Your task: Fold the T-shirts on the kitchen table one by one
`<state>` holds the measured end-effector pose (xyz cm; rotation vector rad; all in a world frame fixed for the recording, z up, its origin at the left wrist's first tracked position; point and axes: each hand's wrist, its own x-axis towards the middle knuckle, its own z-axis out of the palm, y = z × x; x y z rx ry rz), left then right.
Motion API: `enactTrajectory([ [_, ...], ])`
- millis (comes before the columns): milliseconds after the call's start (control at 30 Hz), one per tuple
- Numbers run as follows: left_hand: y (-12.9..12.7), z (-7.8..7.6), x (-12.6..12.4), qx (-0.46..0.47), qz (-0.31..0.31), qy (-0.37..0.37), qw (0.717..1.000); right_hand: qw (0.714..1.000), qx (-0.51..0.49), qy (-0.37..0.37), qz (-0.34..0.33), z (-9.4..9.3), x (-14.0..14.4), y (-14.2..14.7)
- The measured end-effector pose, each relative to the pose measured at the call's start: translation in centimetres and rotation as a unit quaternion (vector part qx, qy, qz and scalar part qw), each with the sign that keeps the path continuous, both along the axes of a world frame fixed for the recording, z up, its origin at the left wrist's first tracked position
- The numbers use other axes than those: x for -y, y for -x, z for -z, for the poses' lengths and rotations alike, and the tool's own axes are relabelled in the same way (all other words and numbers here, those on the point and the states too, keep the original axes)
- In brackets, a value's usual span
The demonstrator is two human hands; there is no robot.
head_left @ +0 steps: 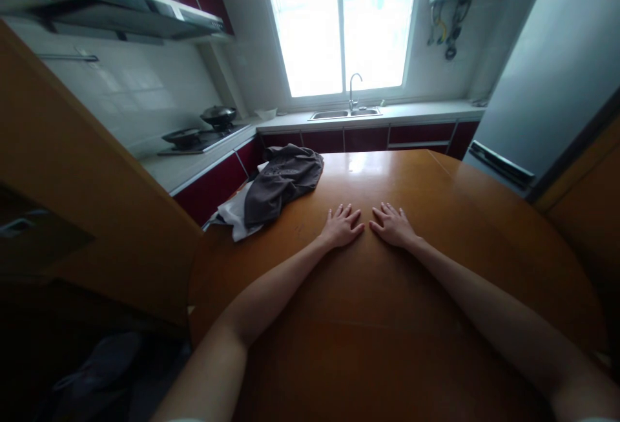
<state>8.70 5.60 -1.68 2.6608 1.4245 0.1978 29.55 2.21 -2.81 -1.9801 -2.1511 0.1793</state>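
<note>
My left hand (341, 226) and my right hand (393, 223) lie flat, palms down, side by side on a round orange-brown wooden table (436, 293). The fingers of both are spread and hold nothing. The two hands are close together, a small gap between the thumbs. A crumpled pile of cloth lies at the table's far left edge: a dark grey garment (283, 181) on top of a white one (236, 218). The pile is about a hand's length left of my left hand and is not touched.
Behind the table runs a white counter with dark red cabinets (368, 137), a sink and tap (352, 106) under a bright window. A stove with pans (203, 132) is at the left, a fridge (542, 86) at the right, a wooden panel (72, 183) at the near left.
</note>
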Motion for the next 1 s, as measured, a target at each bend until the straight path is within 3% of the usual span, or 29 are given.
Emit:
enactTrajectory([
  [400, 0.1, 0.3, -0.1, 0.006, 0.005, -0.011, 1.0, 1.0, 0.005, -0.001, -0.001, 0.2, -0.1, 0.0],
  [600, 0.8, 0.0, -0.8, 0.087, 0.0, -0.018, 0.996, 1.0, 0.004, -0.001, -0.005, 0.2, 0.0, -0.1],
  [700, 2.4, -1.0, -2.3, 0.138, -0.029, -0.044, 0.989, 1.0, 0.009, -0.001, -0.003, 0.4, -0.1, -0.2],
  [833, 6.4, -2.3, -4.6, 0.149, -0.129, -0.121, 0.973, 1.0, 0.009, -0.001, -0.004, 0.7, -0.3, -0.2],
  [1000, 11.2, -2.3, -6.4, 0.132, -0.214, -0.161, 0.954, 1.0, 0.011, -0.002, -0.007, 0.7, -0.2, -0.2],
])
